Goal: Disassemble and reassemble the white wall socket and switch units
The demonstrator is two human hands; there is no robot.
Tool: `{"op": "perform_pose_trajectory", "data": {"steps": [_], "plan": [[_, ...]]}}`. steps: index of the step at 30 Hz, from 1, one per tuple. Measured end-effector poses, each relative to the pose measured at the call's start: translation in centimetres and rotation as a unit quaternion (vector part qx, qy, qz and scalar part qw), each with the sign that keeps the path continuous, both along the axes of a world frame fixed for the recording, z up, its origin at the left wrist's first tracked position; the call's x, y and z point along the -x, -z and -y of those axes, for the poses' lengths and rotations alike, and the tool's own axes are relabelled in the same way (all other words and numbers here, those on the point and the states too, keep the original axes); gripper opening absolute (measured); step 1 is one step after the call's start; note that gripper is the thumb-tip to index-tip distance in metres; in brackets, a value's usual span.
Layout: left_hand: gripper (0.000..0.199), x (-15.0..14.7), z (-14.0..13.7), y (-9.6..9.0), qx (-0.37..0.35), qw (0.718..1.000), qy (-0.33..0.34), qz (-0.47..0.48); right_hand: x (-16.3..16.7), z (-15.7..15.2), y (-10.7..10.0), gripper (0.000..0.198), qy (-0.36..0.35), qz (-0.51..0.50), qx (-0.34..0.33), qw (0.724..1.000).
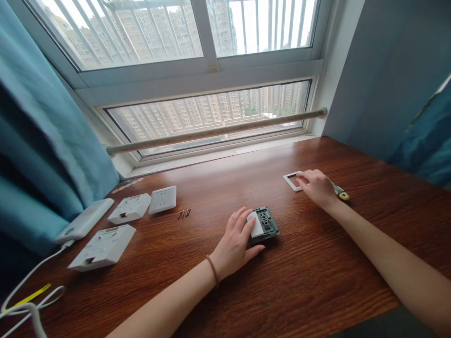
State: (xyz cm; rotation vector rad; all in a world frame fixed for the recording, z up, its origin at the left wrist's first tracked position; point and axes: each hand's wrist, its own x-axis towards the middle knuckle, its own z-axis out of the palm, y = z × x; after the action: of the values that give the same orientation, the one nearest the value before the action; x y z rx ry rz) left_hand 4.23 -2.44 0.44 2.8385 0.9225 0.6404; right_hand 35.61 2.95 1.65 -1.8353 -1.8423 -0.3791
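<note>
My left hand (pixel 235 241) is closed around the left side of a wall switch (pixel 269 224), with its fingers over the white rocker and its thumb at the near edge. The dark grey body and inner parts of the switch show on its uncovered right half. Farther off to the right, my right hand (pixel 317 187) pinches a white switch cover frame (pixel 291 182) lying on the table; the hand hides the frame's right part. Just beyond that hand, a tool with a yellow and grey handle (pixel 341 191) sticks out, its other end hidden.
Several screws (pixel 183 213) lie left of centre on the wooden table (pixel 197 281). Beside them are a white socket panel (pixel 162 199) and two white mounting boxes (pixel 102 248). A white power bank (pixel 84 219) with a cable stands by the blue curtain (pixel 70 117). A window rail (pixel 218 131) runs behind.
</note>
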Motion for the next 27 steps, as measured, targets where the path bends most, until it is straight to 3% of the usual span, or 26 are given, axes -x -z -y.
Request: {"op": "perform_pose_trajectory", "data": {"steps": [3,6,17,27], "plan": [[0.052,0.1,0.1,0.1,0.007,1.000,-0.002,-0.002,-3.8,-1.0,0.6,0.029,0.089,0.005,0.009,0.996],[0.049,0.2,0.1,0.1,0.006,1.000,0.000,0.005,-5.9,-1.3,1.7,0.029,0.124,0.018,0.041,0.991],[0.055,0.3,0.3,0.3,0.005,1.000,-0.007,0.016,-7.5,-2.5,4.1,0.029,0.112,0.053,0.094,0.988],[0.053,0.4,0.3,0.4,0.000,1.000,-0.010,0.029,-7.2,-2.4,3.8,0.035,0.115,0.044,0.037,0.992]]}}
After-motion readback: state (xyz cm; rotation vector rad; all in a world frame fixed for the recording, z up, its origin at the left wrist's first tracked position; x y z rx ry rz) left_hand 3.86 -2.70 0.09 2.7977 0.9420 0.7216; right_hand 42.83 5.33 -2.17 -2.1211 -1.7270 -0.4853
